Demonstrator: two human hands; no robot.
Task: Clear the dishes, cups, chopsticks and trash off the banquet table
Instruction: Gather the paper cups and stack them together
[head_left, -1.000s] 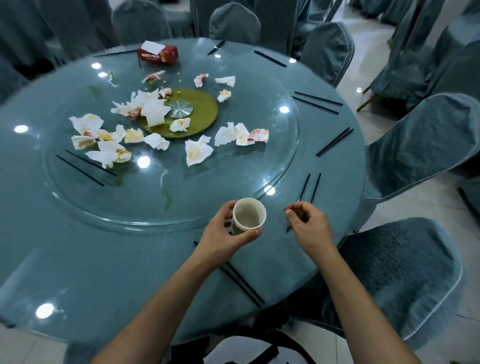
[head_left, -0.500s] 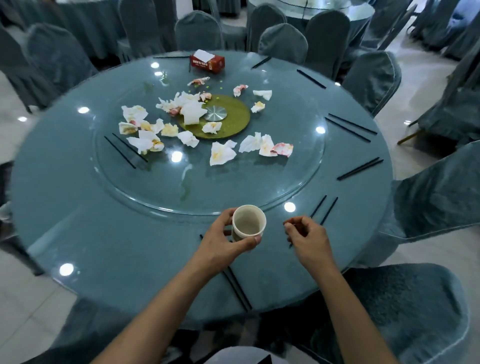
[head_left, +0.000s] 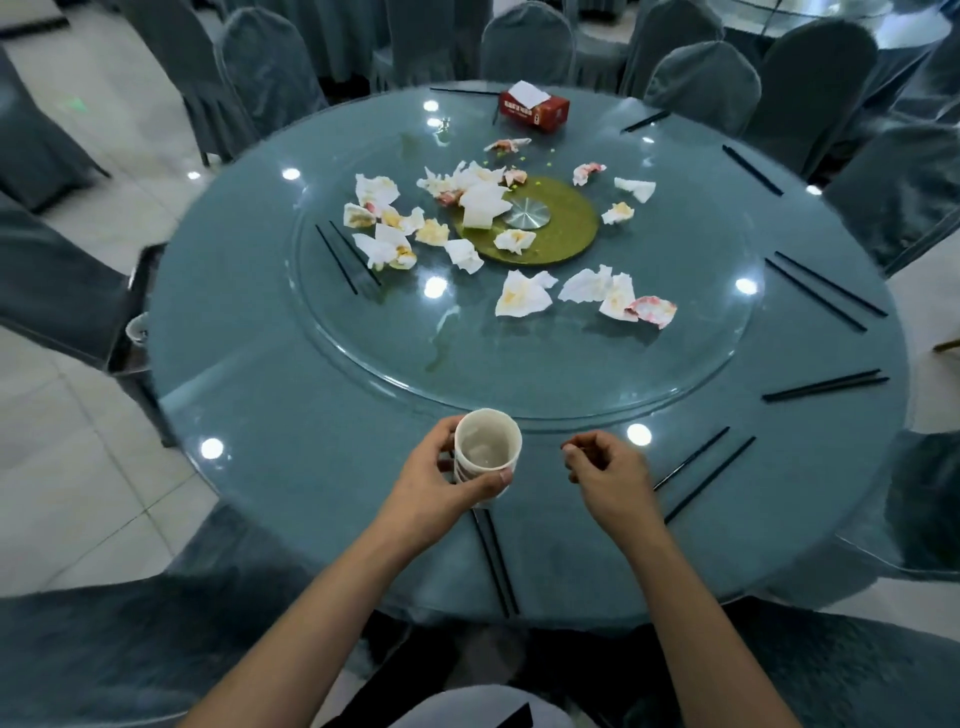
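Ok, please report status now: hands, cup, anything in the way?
Left hand holds cup. Right hand loosely curled, empty. Chopsticks beside right hand. Napkins on turntable.

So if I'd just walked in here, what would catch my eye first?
Probably the litter of crumpled, stained napkins strewn across the glass turntable in the middle of the round table, around a green disc. Next, the white cup gripped in the left hand at the near edge, with the right hand loosely curled and holding nothing beside it. Black chopsticks lie in pairs around the rim.
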